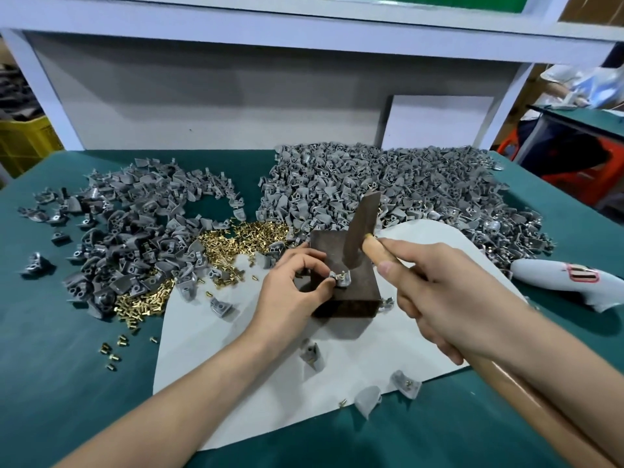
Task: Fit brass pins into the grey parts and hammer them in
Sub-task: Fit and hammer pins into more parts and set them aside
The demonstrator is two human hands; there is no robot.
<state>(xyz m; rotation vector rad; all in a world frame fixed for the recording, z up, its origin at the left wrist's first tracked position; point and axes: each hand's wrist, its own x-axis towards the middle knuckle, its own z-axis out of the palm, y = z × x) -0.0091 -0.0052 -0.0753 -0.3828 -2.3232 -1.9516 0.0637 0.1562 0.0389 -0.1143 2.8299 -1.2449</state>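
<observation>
Brass glints on top of the grey part (pixel 341 280) that our left hand (pixel 293 286) pinches between thumb and fingertips, holding it down on the near top edge of the dark metal block (pixel 353 297). We take that glint for a brass pin (pixel 342 273) seated in the part; how deep it sits is too small to tell. Our right hand (pixel 442 298) is curled round the wooden handle of the hammer (pixel 363 224), whose dark head stands tilted over the block just beyond the left fingertips. Its lower end is close above the part, and blur keeps us from saying whether it touches

We judge this to be the hammering step: the pin is fitted and a blow is due. The next move calls for a short, square strike on the pin's top, with the part flat on the block so the pin goes in straight. The left fingertips should hold the part by its sides only, for they lie right beside where the hammer face must land

Loose pins (pixel 236 239) are heaped beyond and to the left of the left hand, with a scatter of grey parts (pixel 135 231) further left. A larger heap of parts (pixel 405 184) lies beyond both hands. A few parts (pixel 310 356) rest on the white sheet (pixel 219 359) between our wrists, some showing brass, so probably finished
</observation>
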